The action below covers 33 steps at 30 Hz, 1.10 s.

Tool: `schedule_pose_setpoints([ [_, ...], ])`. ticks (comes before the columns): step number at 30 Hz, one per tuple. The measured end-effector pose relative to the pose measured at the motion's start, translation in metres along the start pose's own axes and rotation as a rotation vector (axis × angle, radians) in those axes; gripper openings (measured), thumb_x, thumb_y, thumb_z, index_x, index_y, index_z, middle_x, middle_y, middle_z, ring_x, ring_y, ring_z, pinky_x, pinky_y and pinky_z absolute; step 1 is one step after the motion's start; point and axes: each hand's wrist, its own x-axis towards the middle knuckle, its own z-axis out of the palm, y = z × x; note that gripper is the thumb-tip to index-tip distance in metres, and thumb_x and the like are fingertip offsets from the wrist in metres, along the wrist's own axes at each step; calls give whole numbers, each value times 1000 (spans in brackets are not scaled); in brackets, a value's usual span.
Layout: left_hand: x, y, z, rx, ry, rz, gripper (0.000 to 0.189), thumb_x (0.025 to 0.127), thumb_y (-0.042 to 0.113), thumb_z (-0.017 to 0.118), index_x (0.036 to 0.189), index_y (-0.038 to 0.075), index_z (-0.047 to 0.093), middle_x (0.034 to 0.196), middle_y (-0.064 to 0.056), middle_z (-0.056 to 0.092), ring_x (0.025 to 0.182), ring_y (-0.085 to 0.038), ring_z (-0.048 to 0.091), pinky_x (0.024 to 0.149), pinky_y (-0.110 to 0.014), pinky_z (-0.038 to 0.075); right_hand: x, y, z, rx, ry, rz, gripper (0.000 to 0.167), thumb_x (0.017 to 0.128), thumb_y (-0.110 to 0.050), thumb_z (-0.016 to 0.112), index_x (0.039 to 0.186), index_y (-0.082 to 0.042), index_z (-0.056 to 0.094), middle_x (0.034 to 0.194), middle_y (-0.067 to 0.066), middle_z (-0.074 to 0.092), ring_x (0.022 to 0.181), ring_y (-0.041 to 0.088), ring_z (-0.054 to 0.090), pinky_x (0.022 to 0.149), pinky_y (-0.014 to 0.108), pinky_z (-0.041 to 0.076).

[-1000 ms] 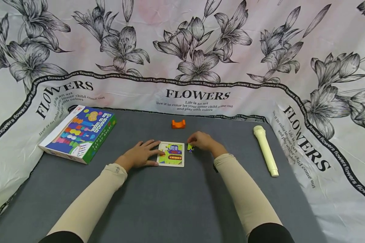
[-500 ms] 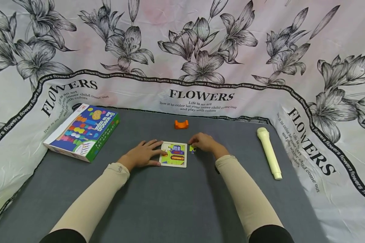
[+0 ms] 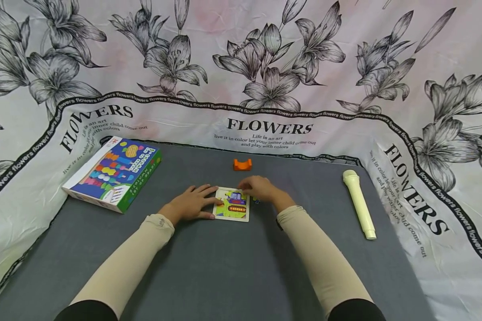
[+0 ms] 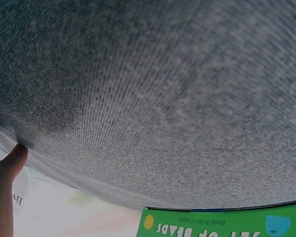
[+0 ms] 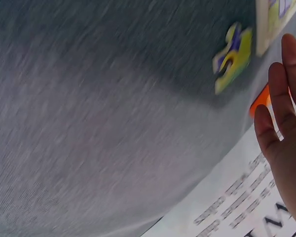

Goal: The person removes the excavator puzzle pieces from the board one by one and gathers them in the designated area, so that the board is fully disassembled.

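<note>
A small square jigsaw puzzle point(image 3: 238, 208) in a pale frame lies on the grey table, its picture a purple-cabbed vehicle on orange tracks. At its left side my left hand point(image 3: 189, 205) lies spread, one finger reaching onto the picture. My right hand point(image 3: 262, 189) is over the puzzle's upper right corner, fingertips down at it. In the right wrist view three loosely bent fingers show; thumb and index are out of frame, so I cannot tell whether they pinch anything. A loose yellow-green and purple puzzle piece point(image 5: 234, 57) lies just right of the frame, partly covered by the hand in the head view.
Behind the puzzle sits a small orange cradle-shaped piece point(image 3: 242, 165). A blue and green bead-set box point(image 3: 116, 174) is at the back left. To the right lies a pale yellow stick with a thicker end point(image 3: 359, 205). Flower-printed cloth point(image 3: 265, 147) rises behind the table.
My right hand has shifted left from beside the loose piece to the puzzle's upper right corner. The left hand keeps its place on the puzzle. The whole head view has drifted slightly.
</note>
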Motion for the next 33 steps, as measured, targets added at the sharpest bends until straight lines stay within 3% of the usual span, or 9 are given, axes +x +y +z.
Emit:
schedule_pose_setpoints([
  [13,3,1,0,15,4,15,60,94,63,45,147,36,39,162,-5,21,148,-33,17,110,-65,22,17,-17,22,-131,20,-88,25,95,-16,63,119,-19,70,114,4,66,106,23,59,87,45,43],
  [22,2,1,-2,46,-3,10,59,93,63,45,147,39,38,161,-5,22,148,-32,18,110,-63,24,19,-20,24,-155,25,-79,24,95,-16,63,118,-21,70,114,5,63,108,26,56,88,46,43],
  [33,4,11,-14,86,-121,-8,55,95,59,44,148,46,35,162,-8,17,148,-34,16,109,-64,26,19,-22,24,-153,22,-68,23,95,-17,63,116,-22,70,116,6,60,112,27,53,90,47,42],
])
